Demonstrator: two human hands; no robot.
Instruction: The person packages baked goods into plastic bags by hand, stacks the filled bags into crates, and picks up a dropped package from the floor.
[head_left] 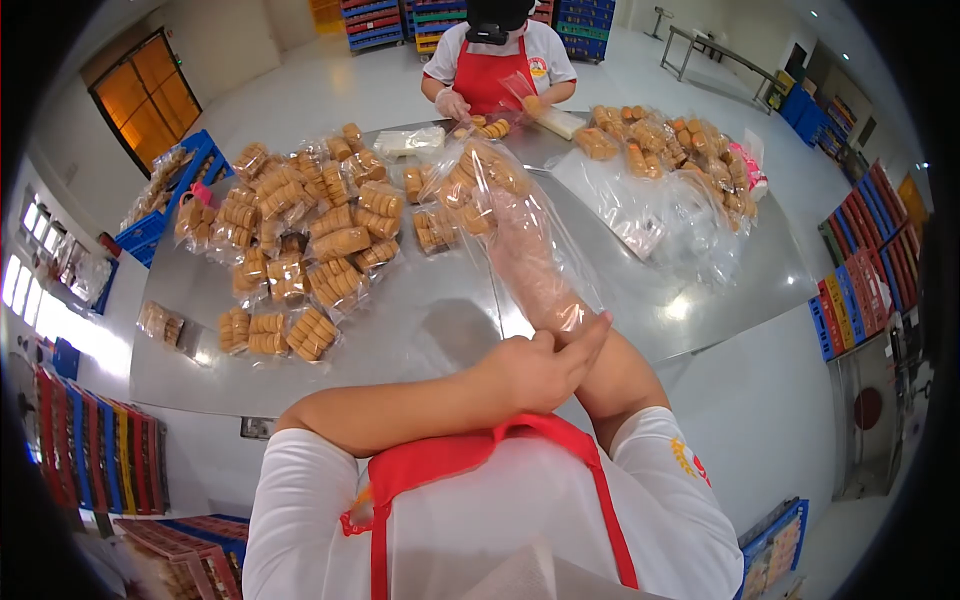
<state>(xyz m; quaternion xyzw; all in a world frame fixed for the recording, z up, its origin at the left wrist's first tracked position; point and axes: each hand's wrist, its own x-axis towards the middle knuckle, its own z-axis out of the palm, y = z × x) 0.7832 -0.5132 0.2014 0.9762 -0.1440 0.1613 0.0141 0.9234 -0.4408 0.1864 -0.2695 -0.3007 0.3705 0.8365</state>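
Observation:
My right hand point(508, 205) reaches inside a large clear plastic bag point(560, 245) that covers it and much of the forearm. Within the bag, its fingers are closed around packs of round biscuits point(470, 180), partly blurred by the film's glare. Across my body, my left hand point(548, 370) rests against the right forearm at the bag's mouth. Its fingers are bent over the bag's edge, with one finger pointing out to the right. Beside the bag, another biscuit pack point(435, 230) lies on the steel table point(420, 335).
Many biscuit packs point(310, 225) are heaped on the left. Empty clear bags point(660, 215) lie to the right, before another heap of packs point(690, 150). Across the table, a co-worker point(505, 70) in a red apron handles a bag and biscuits. Crates point(865, 265) stand beyond the right side.

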